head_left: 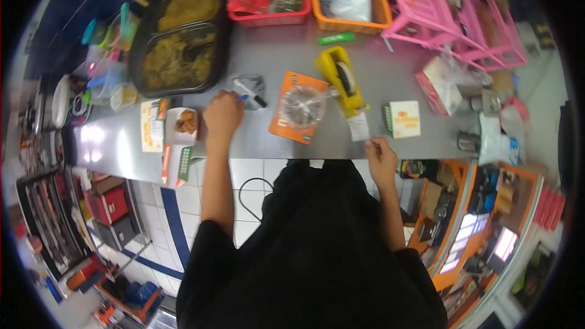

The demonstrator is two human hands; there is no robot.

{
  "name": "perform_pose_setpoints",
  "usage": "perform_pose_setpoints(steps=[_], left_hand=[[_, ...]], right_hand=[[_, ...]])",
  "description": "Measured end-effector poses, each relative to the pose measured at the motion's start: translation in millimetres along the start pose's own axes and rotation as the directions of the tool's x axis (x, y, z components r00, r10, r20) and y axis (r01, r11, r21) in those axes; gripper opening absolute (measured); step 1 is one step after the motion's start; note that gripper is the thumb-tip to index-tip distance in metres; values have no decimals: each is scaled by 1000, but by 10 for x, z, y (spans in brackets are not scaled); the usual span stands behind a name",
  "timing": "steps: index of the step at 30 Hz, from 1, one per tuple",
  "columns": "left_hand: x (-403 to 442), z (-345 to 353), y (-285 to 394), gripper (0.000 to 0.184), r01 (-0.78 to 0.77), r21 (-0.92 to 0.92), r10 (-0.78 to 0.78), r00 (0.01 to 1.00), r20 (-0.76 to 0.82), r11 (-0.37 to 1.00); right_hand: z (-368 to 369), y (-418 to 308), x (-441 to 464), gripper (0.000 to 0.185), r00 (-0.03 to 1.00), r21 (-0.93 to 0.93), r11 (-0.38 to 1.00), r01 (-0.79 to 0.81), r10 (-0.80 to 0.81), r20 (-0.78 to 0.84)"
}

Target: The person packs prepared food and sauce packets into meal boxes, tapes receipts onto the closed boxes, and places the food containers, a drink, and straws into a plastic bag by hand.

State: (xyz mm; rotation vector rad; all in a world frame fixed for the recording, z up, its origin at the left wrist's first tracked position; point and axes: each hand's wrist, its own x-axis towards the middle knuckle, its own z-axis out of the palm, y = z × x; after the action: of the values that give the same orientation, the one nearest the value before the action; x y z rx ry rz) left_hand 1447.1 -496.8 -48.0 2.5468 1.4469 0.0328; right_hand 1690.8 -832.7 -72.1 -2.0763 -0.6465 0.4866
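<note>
My left hand [223,114] is closed at the small grey tray [247,80], its fingertips on what looks like a blue pen [242,98]. A black-and-white marker [258,101] lies right beside it. Below the yellow tape dispenser [339,79] is a white paper slip [359,128]; my right hand [381,153] pinches its lower corner between thumb and finger. Between my hands, a round clear plastic-wrapped container [303,107] rests on an orange card [292,130]. A small white-and-orange box [404,119] stands to the right of the slip.
At the left is a large black tray [141,55] of food, with an open paper box of food [185,124] below it. A red basket [268,19], an orange basket [353,25] and pink racks [426,33] line the back. A metal cup [468,141] stands at right.
</note>
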Motion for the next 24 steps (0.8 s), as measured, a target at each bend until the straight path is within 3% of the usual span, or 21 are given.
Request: perform_pose_setpoints(steps=[4, 6, 9, 11, 13, 15, 16, 17, 18, 19, 20, 21, 22, 23, 24], left_hand=[[444, 109, 15, 30, -49, 92, 34, 987, 159, 995], [522, 181, 41, 35, -30, 134, -16, 945, 328, 991], [425, 325, 30, 38, -69, 178, 27, 973, 231, 982], [229, 180, 108, 37, -14, 234, -7, 996, 88, 972], [-36, -242, 405, 36, 89, 174, -92, 996, 8, 981], [-414, -797, 819, 35, 11, -21, -7, 984, 176, 1000], [-624, -918, 965, 30, -8, -315, 102, 954, 283, 949], [-817, -1032, 1239, 20, 24, -602, 259, 888, 380, 798], [-929, -992, 1498, 19, 121, -789, 418, 794, 441, 602], [-989, -986, 1861, 25, 200, -855, 530, 711, 463, 479], [-972, -932, 2200, 31, 167, -848, 568, 676, 470, 503], [-904, -648, 2454, 34, 171, -858, 564, 688, 456, 485], [-734, -422, 2714, 25, 133, -842, 512, 741, 435, 522], [-509, -253, 3010, 24, 277, -895, 465, 778, 423, 350], [-217, 161, 3296, 25, 185, -949, 371, 888, 272, 254]], right_hand=[[-114, -112, -2, 19, 998, 3, 998, -63, 62, 24], [-177, -32, -28, 20, 996, 49, 995, -91, 91, 10], [-206, 206, 13, 24, 985, 33, 985, -169, 167, 43], [-70, 268, 149, 28, 999, -139, 990, 15, -21, -39], [93, 179, 349, 36, 997, -199, 979, 52, -61, -37], [268, 105, 573, 38, 999, -255, 967, -21, 13, -35], [313, 128, 640, 41, 997, -318, 945, -75, 79, -1], [350, 228, 680, 41, 997, -311, 947, -78, 78, -12], [407, 364, 741, 43, 985, -186, 969, -162, 171, 36], [443, 474, 786, 45, 962, -66, 967, -246, 252, 105], [415, 565, 780, 45, 964, -66, 970, -234, 241, 112], [349, 671, 721, 46, 970, 37, 977, -211, 205, 132], [266, 777, 642, 48, 975, 137, 972, -190, 170, 146], [175, 891, 540, 48, 975, 130, 974, -185, 166, 147], [61, 1004, 431, 49, 985, 87, 995, -48, 32, 168]])
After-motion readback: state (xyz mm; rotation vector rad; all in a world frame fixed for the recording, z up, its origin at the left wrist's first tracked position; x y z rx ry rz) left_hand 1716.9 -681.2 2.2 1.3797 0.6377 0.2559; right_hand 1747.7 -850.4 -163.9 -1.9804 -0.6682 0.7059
